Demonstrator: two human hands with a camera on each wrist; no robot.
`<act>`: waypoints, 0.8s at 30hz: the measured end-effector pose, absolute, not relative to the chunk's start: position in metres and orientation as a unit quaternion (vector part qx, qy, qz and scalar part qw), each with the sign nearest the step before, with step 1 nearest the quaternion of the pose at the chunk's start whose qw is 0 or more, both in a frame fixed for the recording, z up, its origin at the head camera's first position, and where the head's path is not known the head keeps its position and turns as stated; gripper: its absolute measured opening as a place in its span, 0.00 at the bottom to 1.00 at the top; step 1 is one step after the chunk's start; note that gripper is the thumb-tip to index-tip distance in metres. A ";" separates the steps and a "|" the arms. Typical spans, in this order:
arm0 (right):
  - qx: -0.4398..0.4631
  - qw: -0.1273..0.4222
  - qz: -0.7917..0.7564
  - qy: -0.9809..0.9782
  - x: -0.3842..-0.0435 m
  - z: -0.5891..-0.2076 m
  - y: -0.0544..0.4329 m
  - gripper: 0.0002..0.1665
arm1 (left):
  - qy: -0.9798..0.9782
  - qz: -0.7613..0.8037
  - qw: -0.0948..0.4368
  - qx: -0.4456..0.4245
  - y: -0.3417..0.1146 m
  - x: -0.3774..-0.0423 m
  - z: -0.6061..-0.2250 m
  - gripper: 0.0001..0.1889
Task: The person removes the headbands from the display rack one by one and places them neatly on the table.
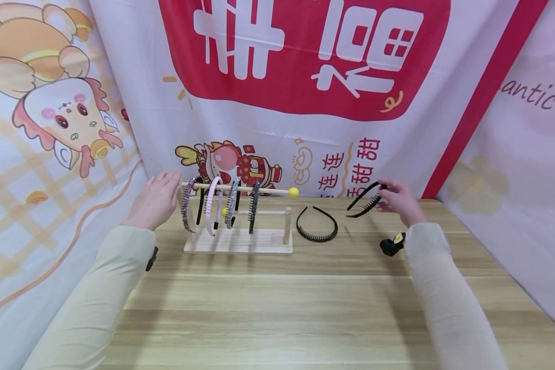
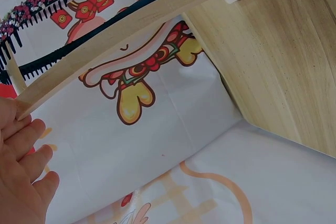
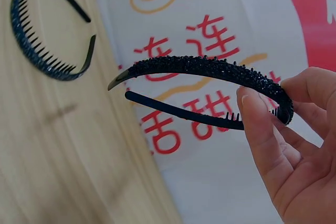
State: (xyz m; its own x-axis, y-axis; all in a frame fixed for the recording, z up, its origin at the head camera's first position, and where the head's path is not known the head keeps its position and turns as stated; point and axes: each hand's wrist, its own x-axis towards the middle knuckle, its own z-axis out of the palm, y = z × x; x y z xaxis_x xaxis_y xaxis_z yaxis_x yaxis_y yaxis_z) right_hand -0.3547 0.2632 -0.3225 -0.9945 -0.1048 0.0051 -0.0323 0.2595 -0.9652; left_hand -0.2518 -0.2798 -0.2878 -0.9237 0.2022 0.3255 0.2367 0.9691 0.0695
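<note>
In the right wrist view a black glittery headband [image 3: 210, 66] with inner teeth is pinched at its curve by my right hand [image 3: 294, 150], raised above the table with its two ends pointing left. My left hand [image 1: 154, 201] rests against the top of the left upright [image 2: 131, 27] of a wooden headband stand [image 1: 238, 248], its fingers fairly straight. On the stand's upper rod hang a purple headband [image 1: 185, 210], a pink headband [image 1: 210, 205], a silver headband [image 1: 233, 203] and a dark grey headband [image 1: 254, 205]. Another dark toothed headband [image 1: 316, 238] lies on the table, right of the stand.
Yellow balls cap the upper rod [image 1: 293, 192] and lower rod [image 1: 224, 211]. A printed cloth [image 1: 268, 139] hangs behind the wooden table [image 1: 268, 313], with more cloth at both sides. A black wrist device [image 1: 391, 245] sits by the right cuff.
</note>
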 end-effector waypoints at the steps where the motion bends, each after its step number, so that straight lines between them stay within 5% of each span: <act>1: -0.041 0.030 -0.606 0.794 -0.355 -0.325 0.264 0.31 | -0.979 -0.054 0.161 -0.112 -0.280 -0.252 -0.288 0.24; 24: -0.011 0.068 -0.610 0.789 -0.355 -0.383 0.292 0.29 | -0.980 -0.057 0.153 -0.110 -0.279 -0.251 -0.285 0.24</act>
State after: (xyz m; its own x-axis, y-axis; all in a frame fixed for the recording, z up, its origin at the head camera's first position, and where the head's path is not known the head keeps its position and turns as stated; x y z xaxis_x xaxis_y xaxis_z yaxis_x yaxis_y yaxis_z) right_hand -0.3550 0.2924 -0.3830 -0.9904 -0.1002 -0.0949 0.0666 0.2547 -0.9647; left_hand -0.2505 -0.2786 -0.2853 -0.9290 0.1977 0.3129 0.2324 0.9695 0.0775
